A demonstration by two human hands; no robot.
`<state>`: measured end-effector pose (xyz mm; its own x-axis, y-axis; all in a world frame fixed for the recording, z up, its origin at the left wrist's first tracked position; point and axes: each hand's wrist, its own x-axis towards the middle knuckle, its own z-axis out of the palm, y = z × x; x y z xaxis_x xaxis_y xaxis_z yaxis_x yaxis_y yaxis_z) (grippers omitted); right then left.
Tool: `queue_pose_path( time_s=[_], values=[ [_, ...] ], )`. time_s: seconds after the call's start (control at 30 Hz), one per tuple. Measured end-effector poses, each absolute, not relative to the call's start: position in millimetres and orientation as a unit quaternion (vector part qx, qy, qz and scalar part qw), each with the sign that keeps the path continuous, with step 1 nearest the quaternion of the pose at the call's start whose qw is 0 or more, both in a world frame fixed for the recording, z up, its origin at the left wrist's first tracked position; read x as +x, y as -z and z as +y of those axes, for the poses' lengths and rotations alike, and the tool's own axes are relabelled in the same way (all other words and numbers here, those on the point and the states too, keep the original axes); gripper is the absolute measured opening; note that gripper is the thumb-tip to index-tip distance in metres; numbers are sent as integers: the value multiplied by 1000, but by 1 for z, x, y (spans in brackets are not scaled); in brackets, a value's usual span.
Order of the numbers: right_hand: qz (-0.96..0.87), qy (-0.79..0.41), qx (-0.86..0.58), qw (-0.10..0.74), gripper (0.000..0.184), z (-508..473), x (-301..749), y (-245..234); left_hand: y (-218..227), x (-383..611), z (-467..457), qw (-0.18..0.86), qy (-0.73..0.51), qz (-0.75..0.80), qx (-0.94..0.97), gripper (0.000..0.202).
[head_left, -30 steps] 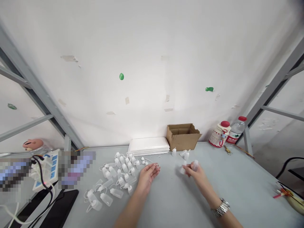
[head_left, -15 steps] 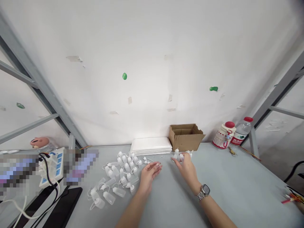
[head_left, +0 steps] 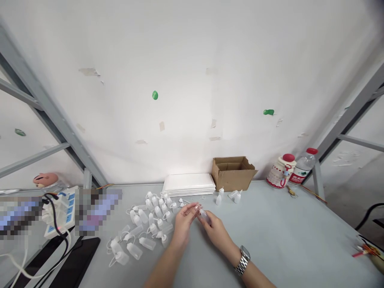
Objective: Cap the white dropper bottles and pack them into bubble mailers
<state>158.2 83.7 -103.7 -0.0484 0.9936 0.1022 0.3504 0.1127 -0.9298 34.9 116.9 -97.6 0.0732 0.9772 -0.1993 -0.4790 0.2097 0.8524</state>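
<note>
My right hand point(head_left: 216, 230) holds a small translucent squeeze bottle point(head_left: 205, 216), tilted with its top toward my left hand point(head_left: 183, 222). The fingers of my left hand are pinched together at the top of that bottle. Whatever lies between them is too small to make out. Left of my hands, many similar squeeze bottles point(head_left: 147, 242) with white caps and looped straps stand or lie in a loose group. Some small white caps point(head_left: 181, 201) lie just beyond my left fingertips. A few more bottles point(head_left: 237, 197) are in front of the cardboard box.
A stack of white flat boards point(head_left: 189, 185) and an open cardboard box point(head_left: 234, 179) stand against the wall. A decorated jar point(head_left: 280, 174) and a red-capped bottle point(head_left: 303, 168) are at the back right. A power strip point(head_left: 67, 214) with cables and a black phone-like slab point(head_left: 78, 262) lie left.
My right hand has come back from the bottles by the box, bringing one squeeze bottle to my left hand. My left hand stays nearly in place, fingers still pinched.
</note>
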Motion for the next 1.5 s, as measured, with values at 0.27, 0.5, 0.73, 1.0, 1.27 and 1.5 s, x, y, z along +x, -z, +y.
queue_pose_path(
  time_s=[0.27,0.5,0.73,1.0,1.27,1.5],
  values=[
    [-585,-388,-547,456,43,84,162,111,103,34,118,584,-550,446,396,30],
    [-598,-386,-534,456,53,85,163,120,105,35,117,592,-544,446,394,34],
    [-622,-336,-542,455,38,83,160,115,101,36,116,604,-554,429,380,31],
    [-581,-343,-560,481,26,82,157,106,90,36,112,702,-516,372,320,32],
    [-485,-407,-569,525,30,83,154,111,93,36,111,721,-504,349,323,29],
    [-495,-395,-552,542,35,80,154,107,91,37,111,741,-484,351,304,27]
  ],
)
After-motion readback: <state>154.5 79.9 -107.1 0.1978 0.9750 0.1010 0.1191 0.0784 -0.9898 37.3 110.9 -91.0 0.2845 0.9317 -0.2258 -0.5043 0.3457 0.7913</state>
